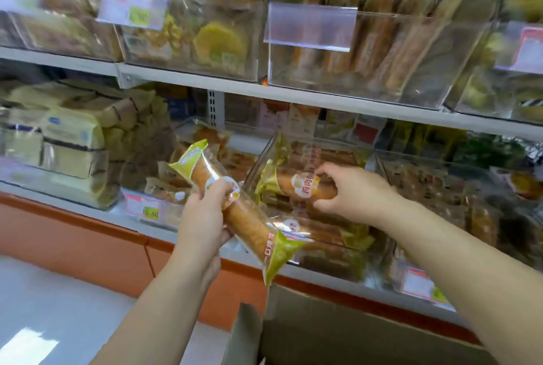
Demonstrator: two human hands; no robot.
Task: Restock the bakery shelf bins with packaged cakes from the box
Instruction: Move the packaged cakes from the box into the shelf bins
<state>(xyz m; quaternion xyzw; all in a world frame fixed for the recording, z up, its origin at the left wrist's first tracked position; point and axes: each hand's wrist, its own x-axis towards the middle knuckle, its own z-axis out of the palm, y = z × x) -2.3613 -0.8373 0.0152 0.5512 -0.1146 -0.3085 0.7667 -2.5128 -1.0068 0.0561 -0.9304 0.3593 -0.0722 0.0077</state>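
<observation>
I see glossy, clear plastic film with opaque yellow-green printed ends on the near cake [246,220] in my left hand [202,214]. The same film wraps the far cake [296,185] gripped by my right hand [352,191]. The bin [260,167] around the far cake is hard, shiny transparent plastic, as are the upper bins [411,79]. The shelf edge [323,97] looks like smooth, pale painted metal. The near box [352,335] is matt brown cardboard. The floor [58,306] at left is smooth and reflective.

Price tag [132,9], pale floor [58,306]
</observation>
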